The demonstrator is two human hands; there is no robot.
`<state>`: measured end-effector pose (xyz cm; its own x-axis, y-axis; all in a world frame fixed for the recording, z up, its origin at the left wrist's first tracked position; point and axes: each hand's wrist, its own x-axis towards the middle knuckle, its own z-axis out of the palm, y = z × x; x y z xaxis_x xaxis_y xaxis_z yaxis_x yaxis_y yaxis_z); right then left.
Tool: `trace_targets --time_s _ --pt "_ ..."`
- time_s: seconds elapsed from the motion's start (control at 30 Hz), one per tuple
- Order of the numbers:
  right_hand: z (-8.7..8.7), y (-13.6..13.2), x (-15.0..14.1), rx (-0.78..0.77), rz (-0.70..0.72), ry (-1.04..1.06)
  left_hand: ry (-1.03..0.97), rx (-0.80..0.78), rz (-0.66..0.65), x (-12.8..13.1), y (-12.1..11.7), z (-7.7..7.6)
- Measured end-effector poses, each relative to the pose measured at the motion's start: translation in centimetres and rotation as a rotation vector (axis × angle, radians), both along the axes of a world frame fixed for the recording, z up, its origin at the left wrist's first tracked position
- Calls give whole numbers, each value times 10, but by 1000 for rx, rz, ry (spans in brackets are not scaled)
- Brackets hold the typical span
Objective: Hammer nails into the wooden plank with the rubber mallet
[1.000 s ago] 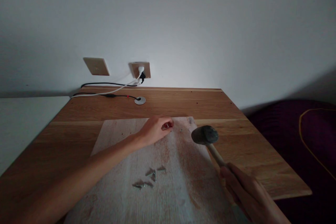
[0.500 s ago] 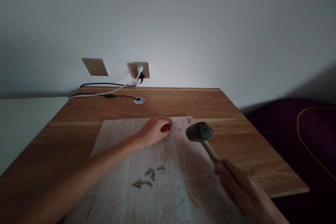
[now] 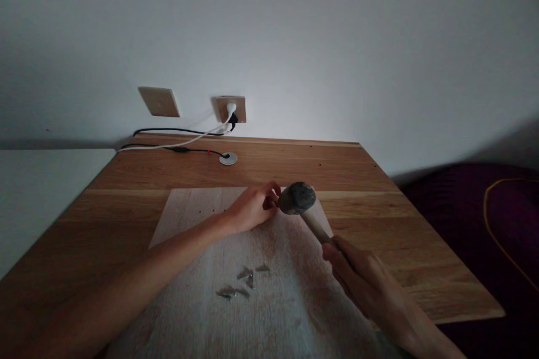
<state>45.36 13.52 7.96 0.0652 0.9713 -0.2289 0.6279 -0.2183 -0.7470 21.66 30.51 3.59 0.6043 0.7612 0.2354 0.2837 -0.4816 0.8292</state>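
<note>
My left hand [image 3: 254,208] rests on the far part of a pale wooden board [image 3: 202,314], its fingers pinched together on a small nail that the mallet head hides. My right hand [image 3: 362,280] grips the wooden handle of a mallet [image 3: 297,198]. The dark mallet head sits right beside my left fingertips, over the board. Several loose nails [image 3: 242,283] lie on the board nearer to me.
The board lies on a brown wooden table [image 3: 379,224] against a white wall. A wall socket [image 3: 231,109] holds plugs, with cables [image 3: 168,146] running along the table's back edge to a round grommet [image 3: 228,159]. A dark purple surface [image 3: 475,207] is at right.
The mallet head has swung left and down, from well right of my left hand to right beside its fingertips. My right hand moved left with it. The left hand stayed put.
</note>
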Motion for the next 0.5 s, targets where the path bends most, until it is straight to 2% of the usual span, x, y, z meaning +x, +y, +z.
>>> trace_targets --time_s 0.17,0.33,0.5 --pt "0 -1 0 19 18 -14 0 17 5 1 1 -1" --pt "9 -21 4 -3 -89 8 -26 -52 4 3 1 -3" --pt "5 -36 6 26 -77 -17 -55 -73 -3 2 0 -5"
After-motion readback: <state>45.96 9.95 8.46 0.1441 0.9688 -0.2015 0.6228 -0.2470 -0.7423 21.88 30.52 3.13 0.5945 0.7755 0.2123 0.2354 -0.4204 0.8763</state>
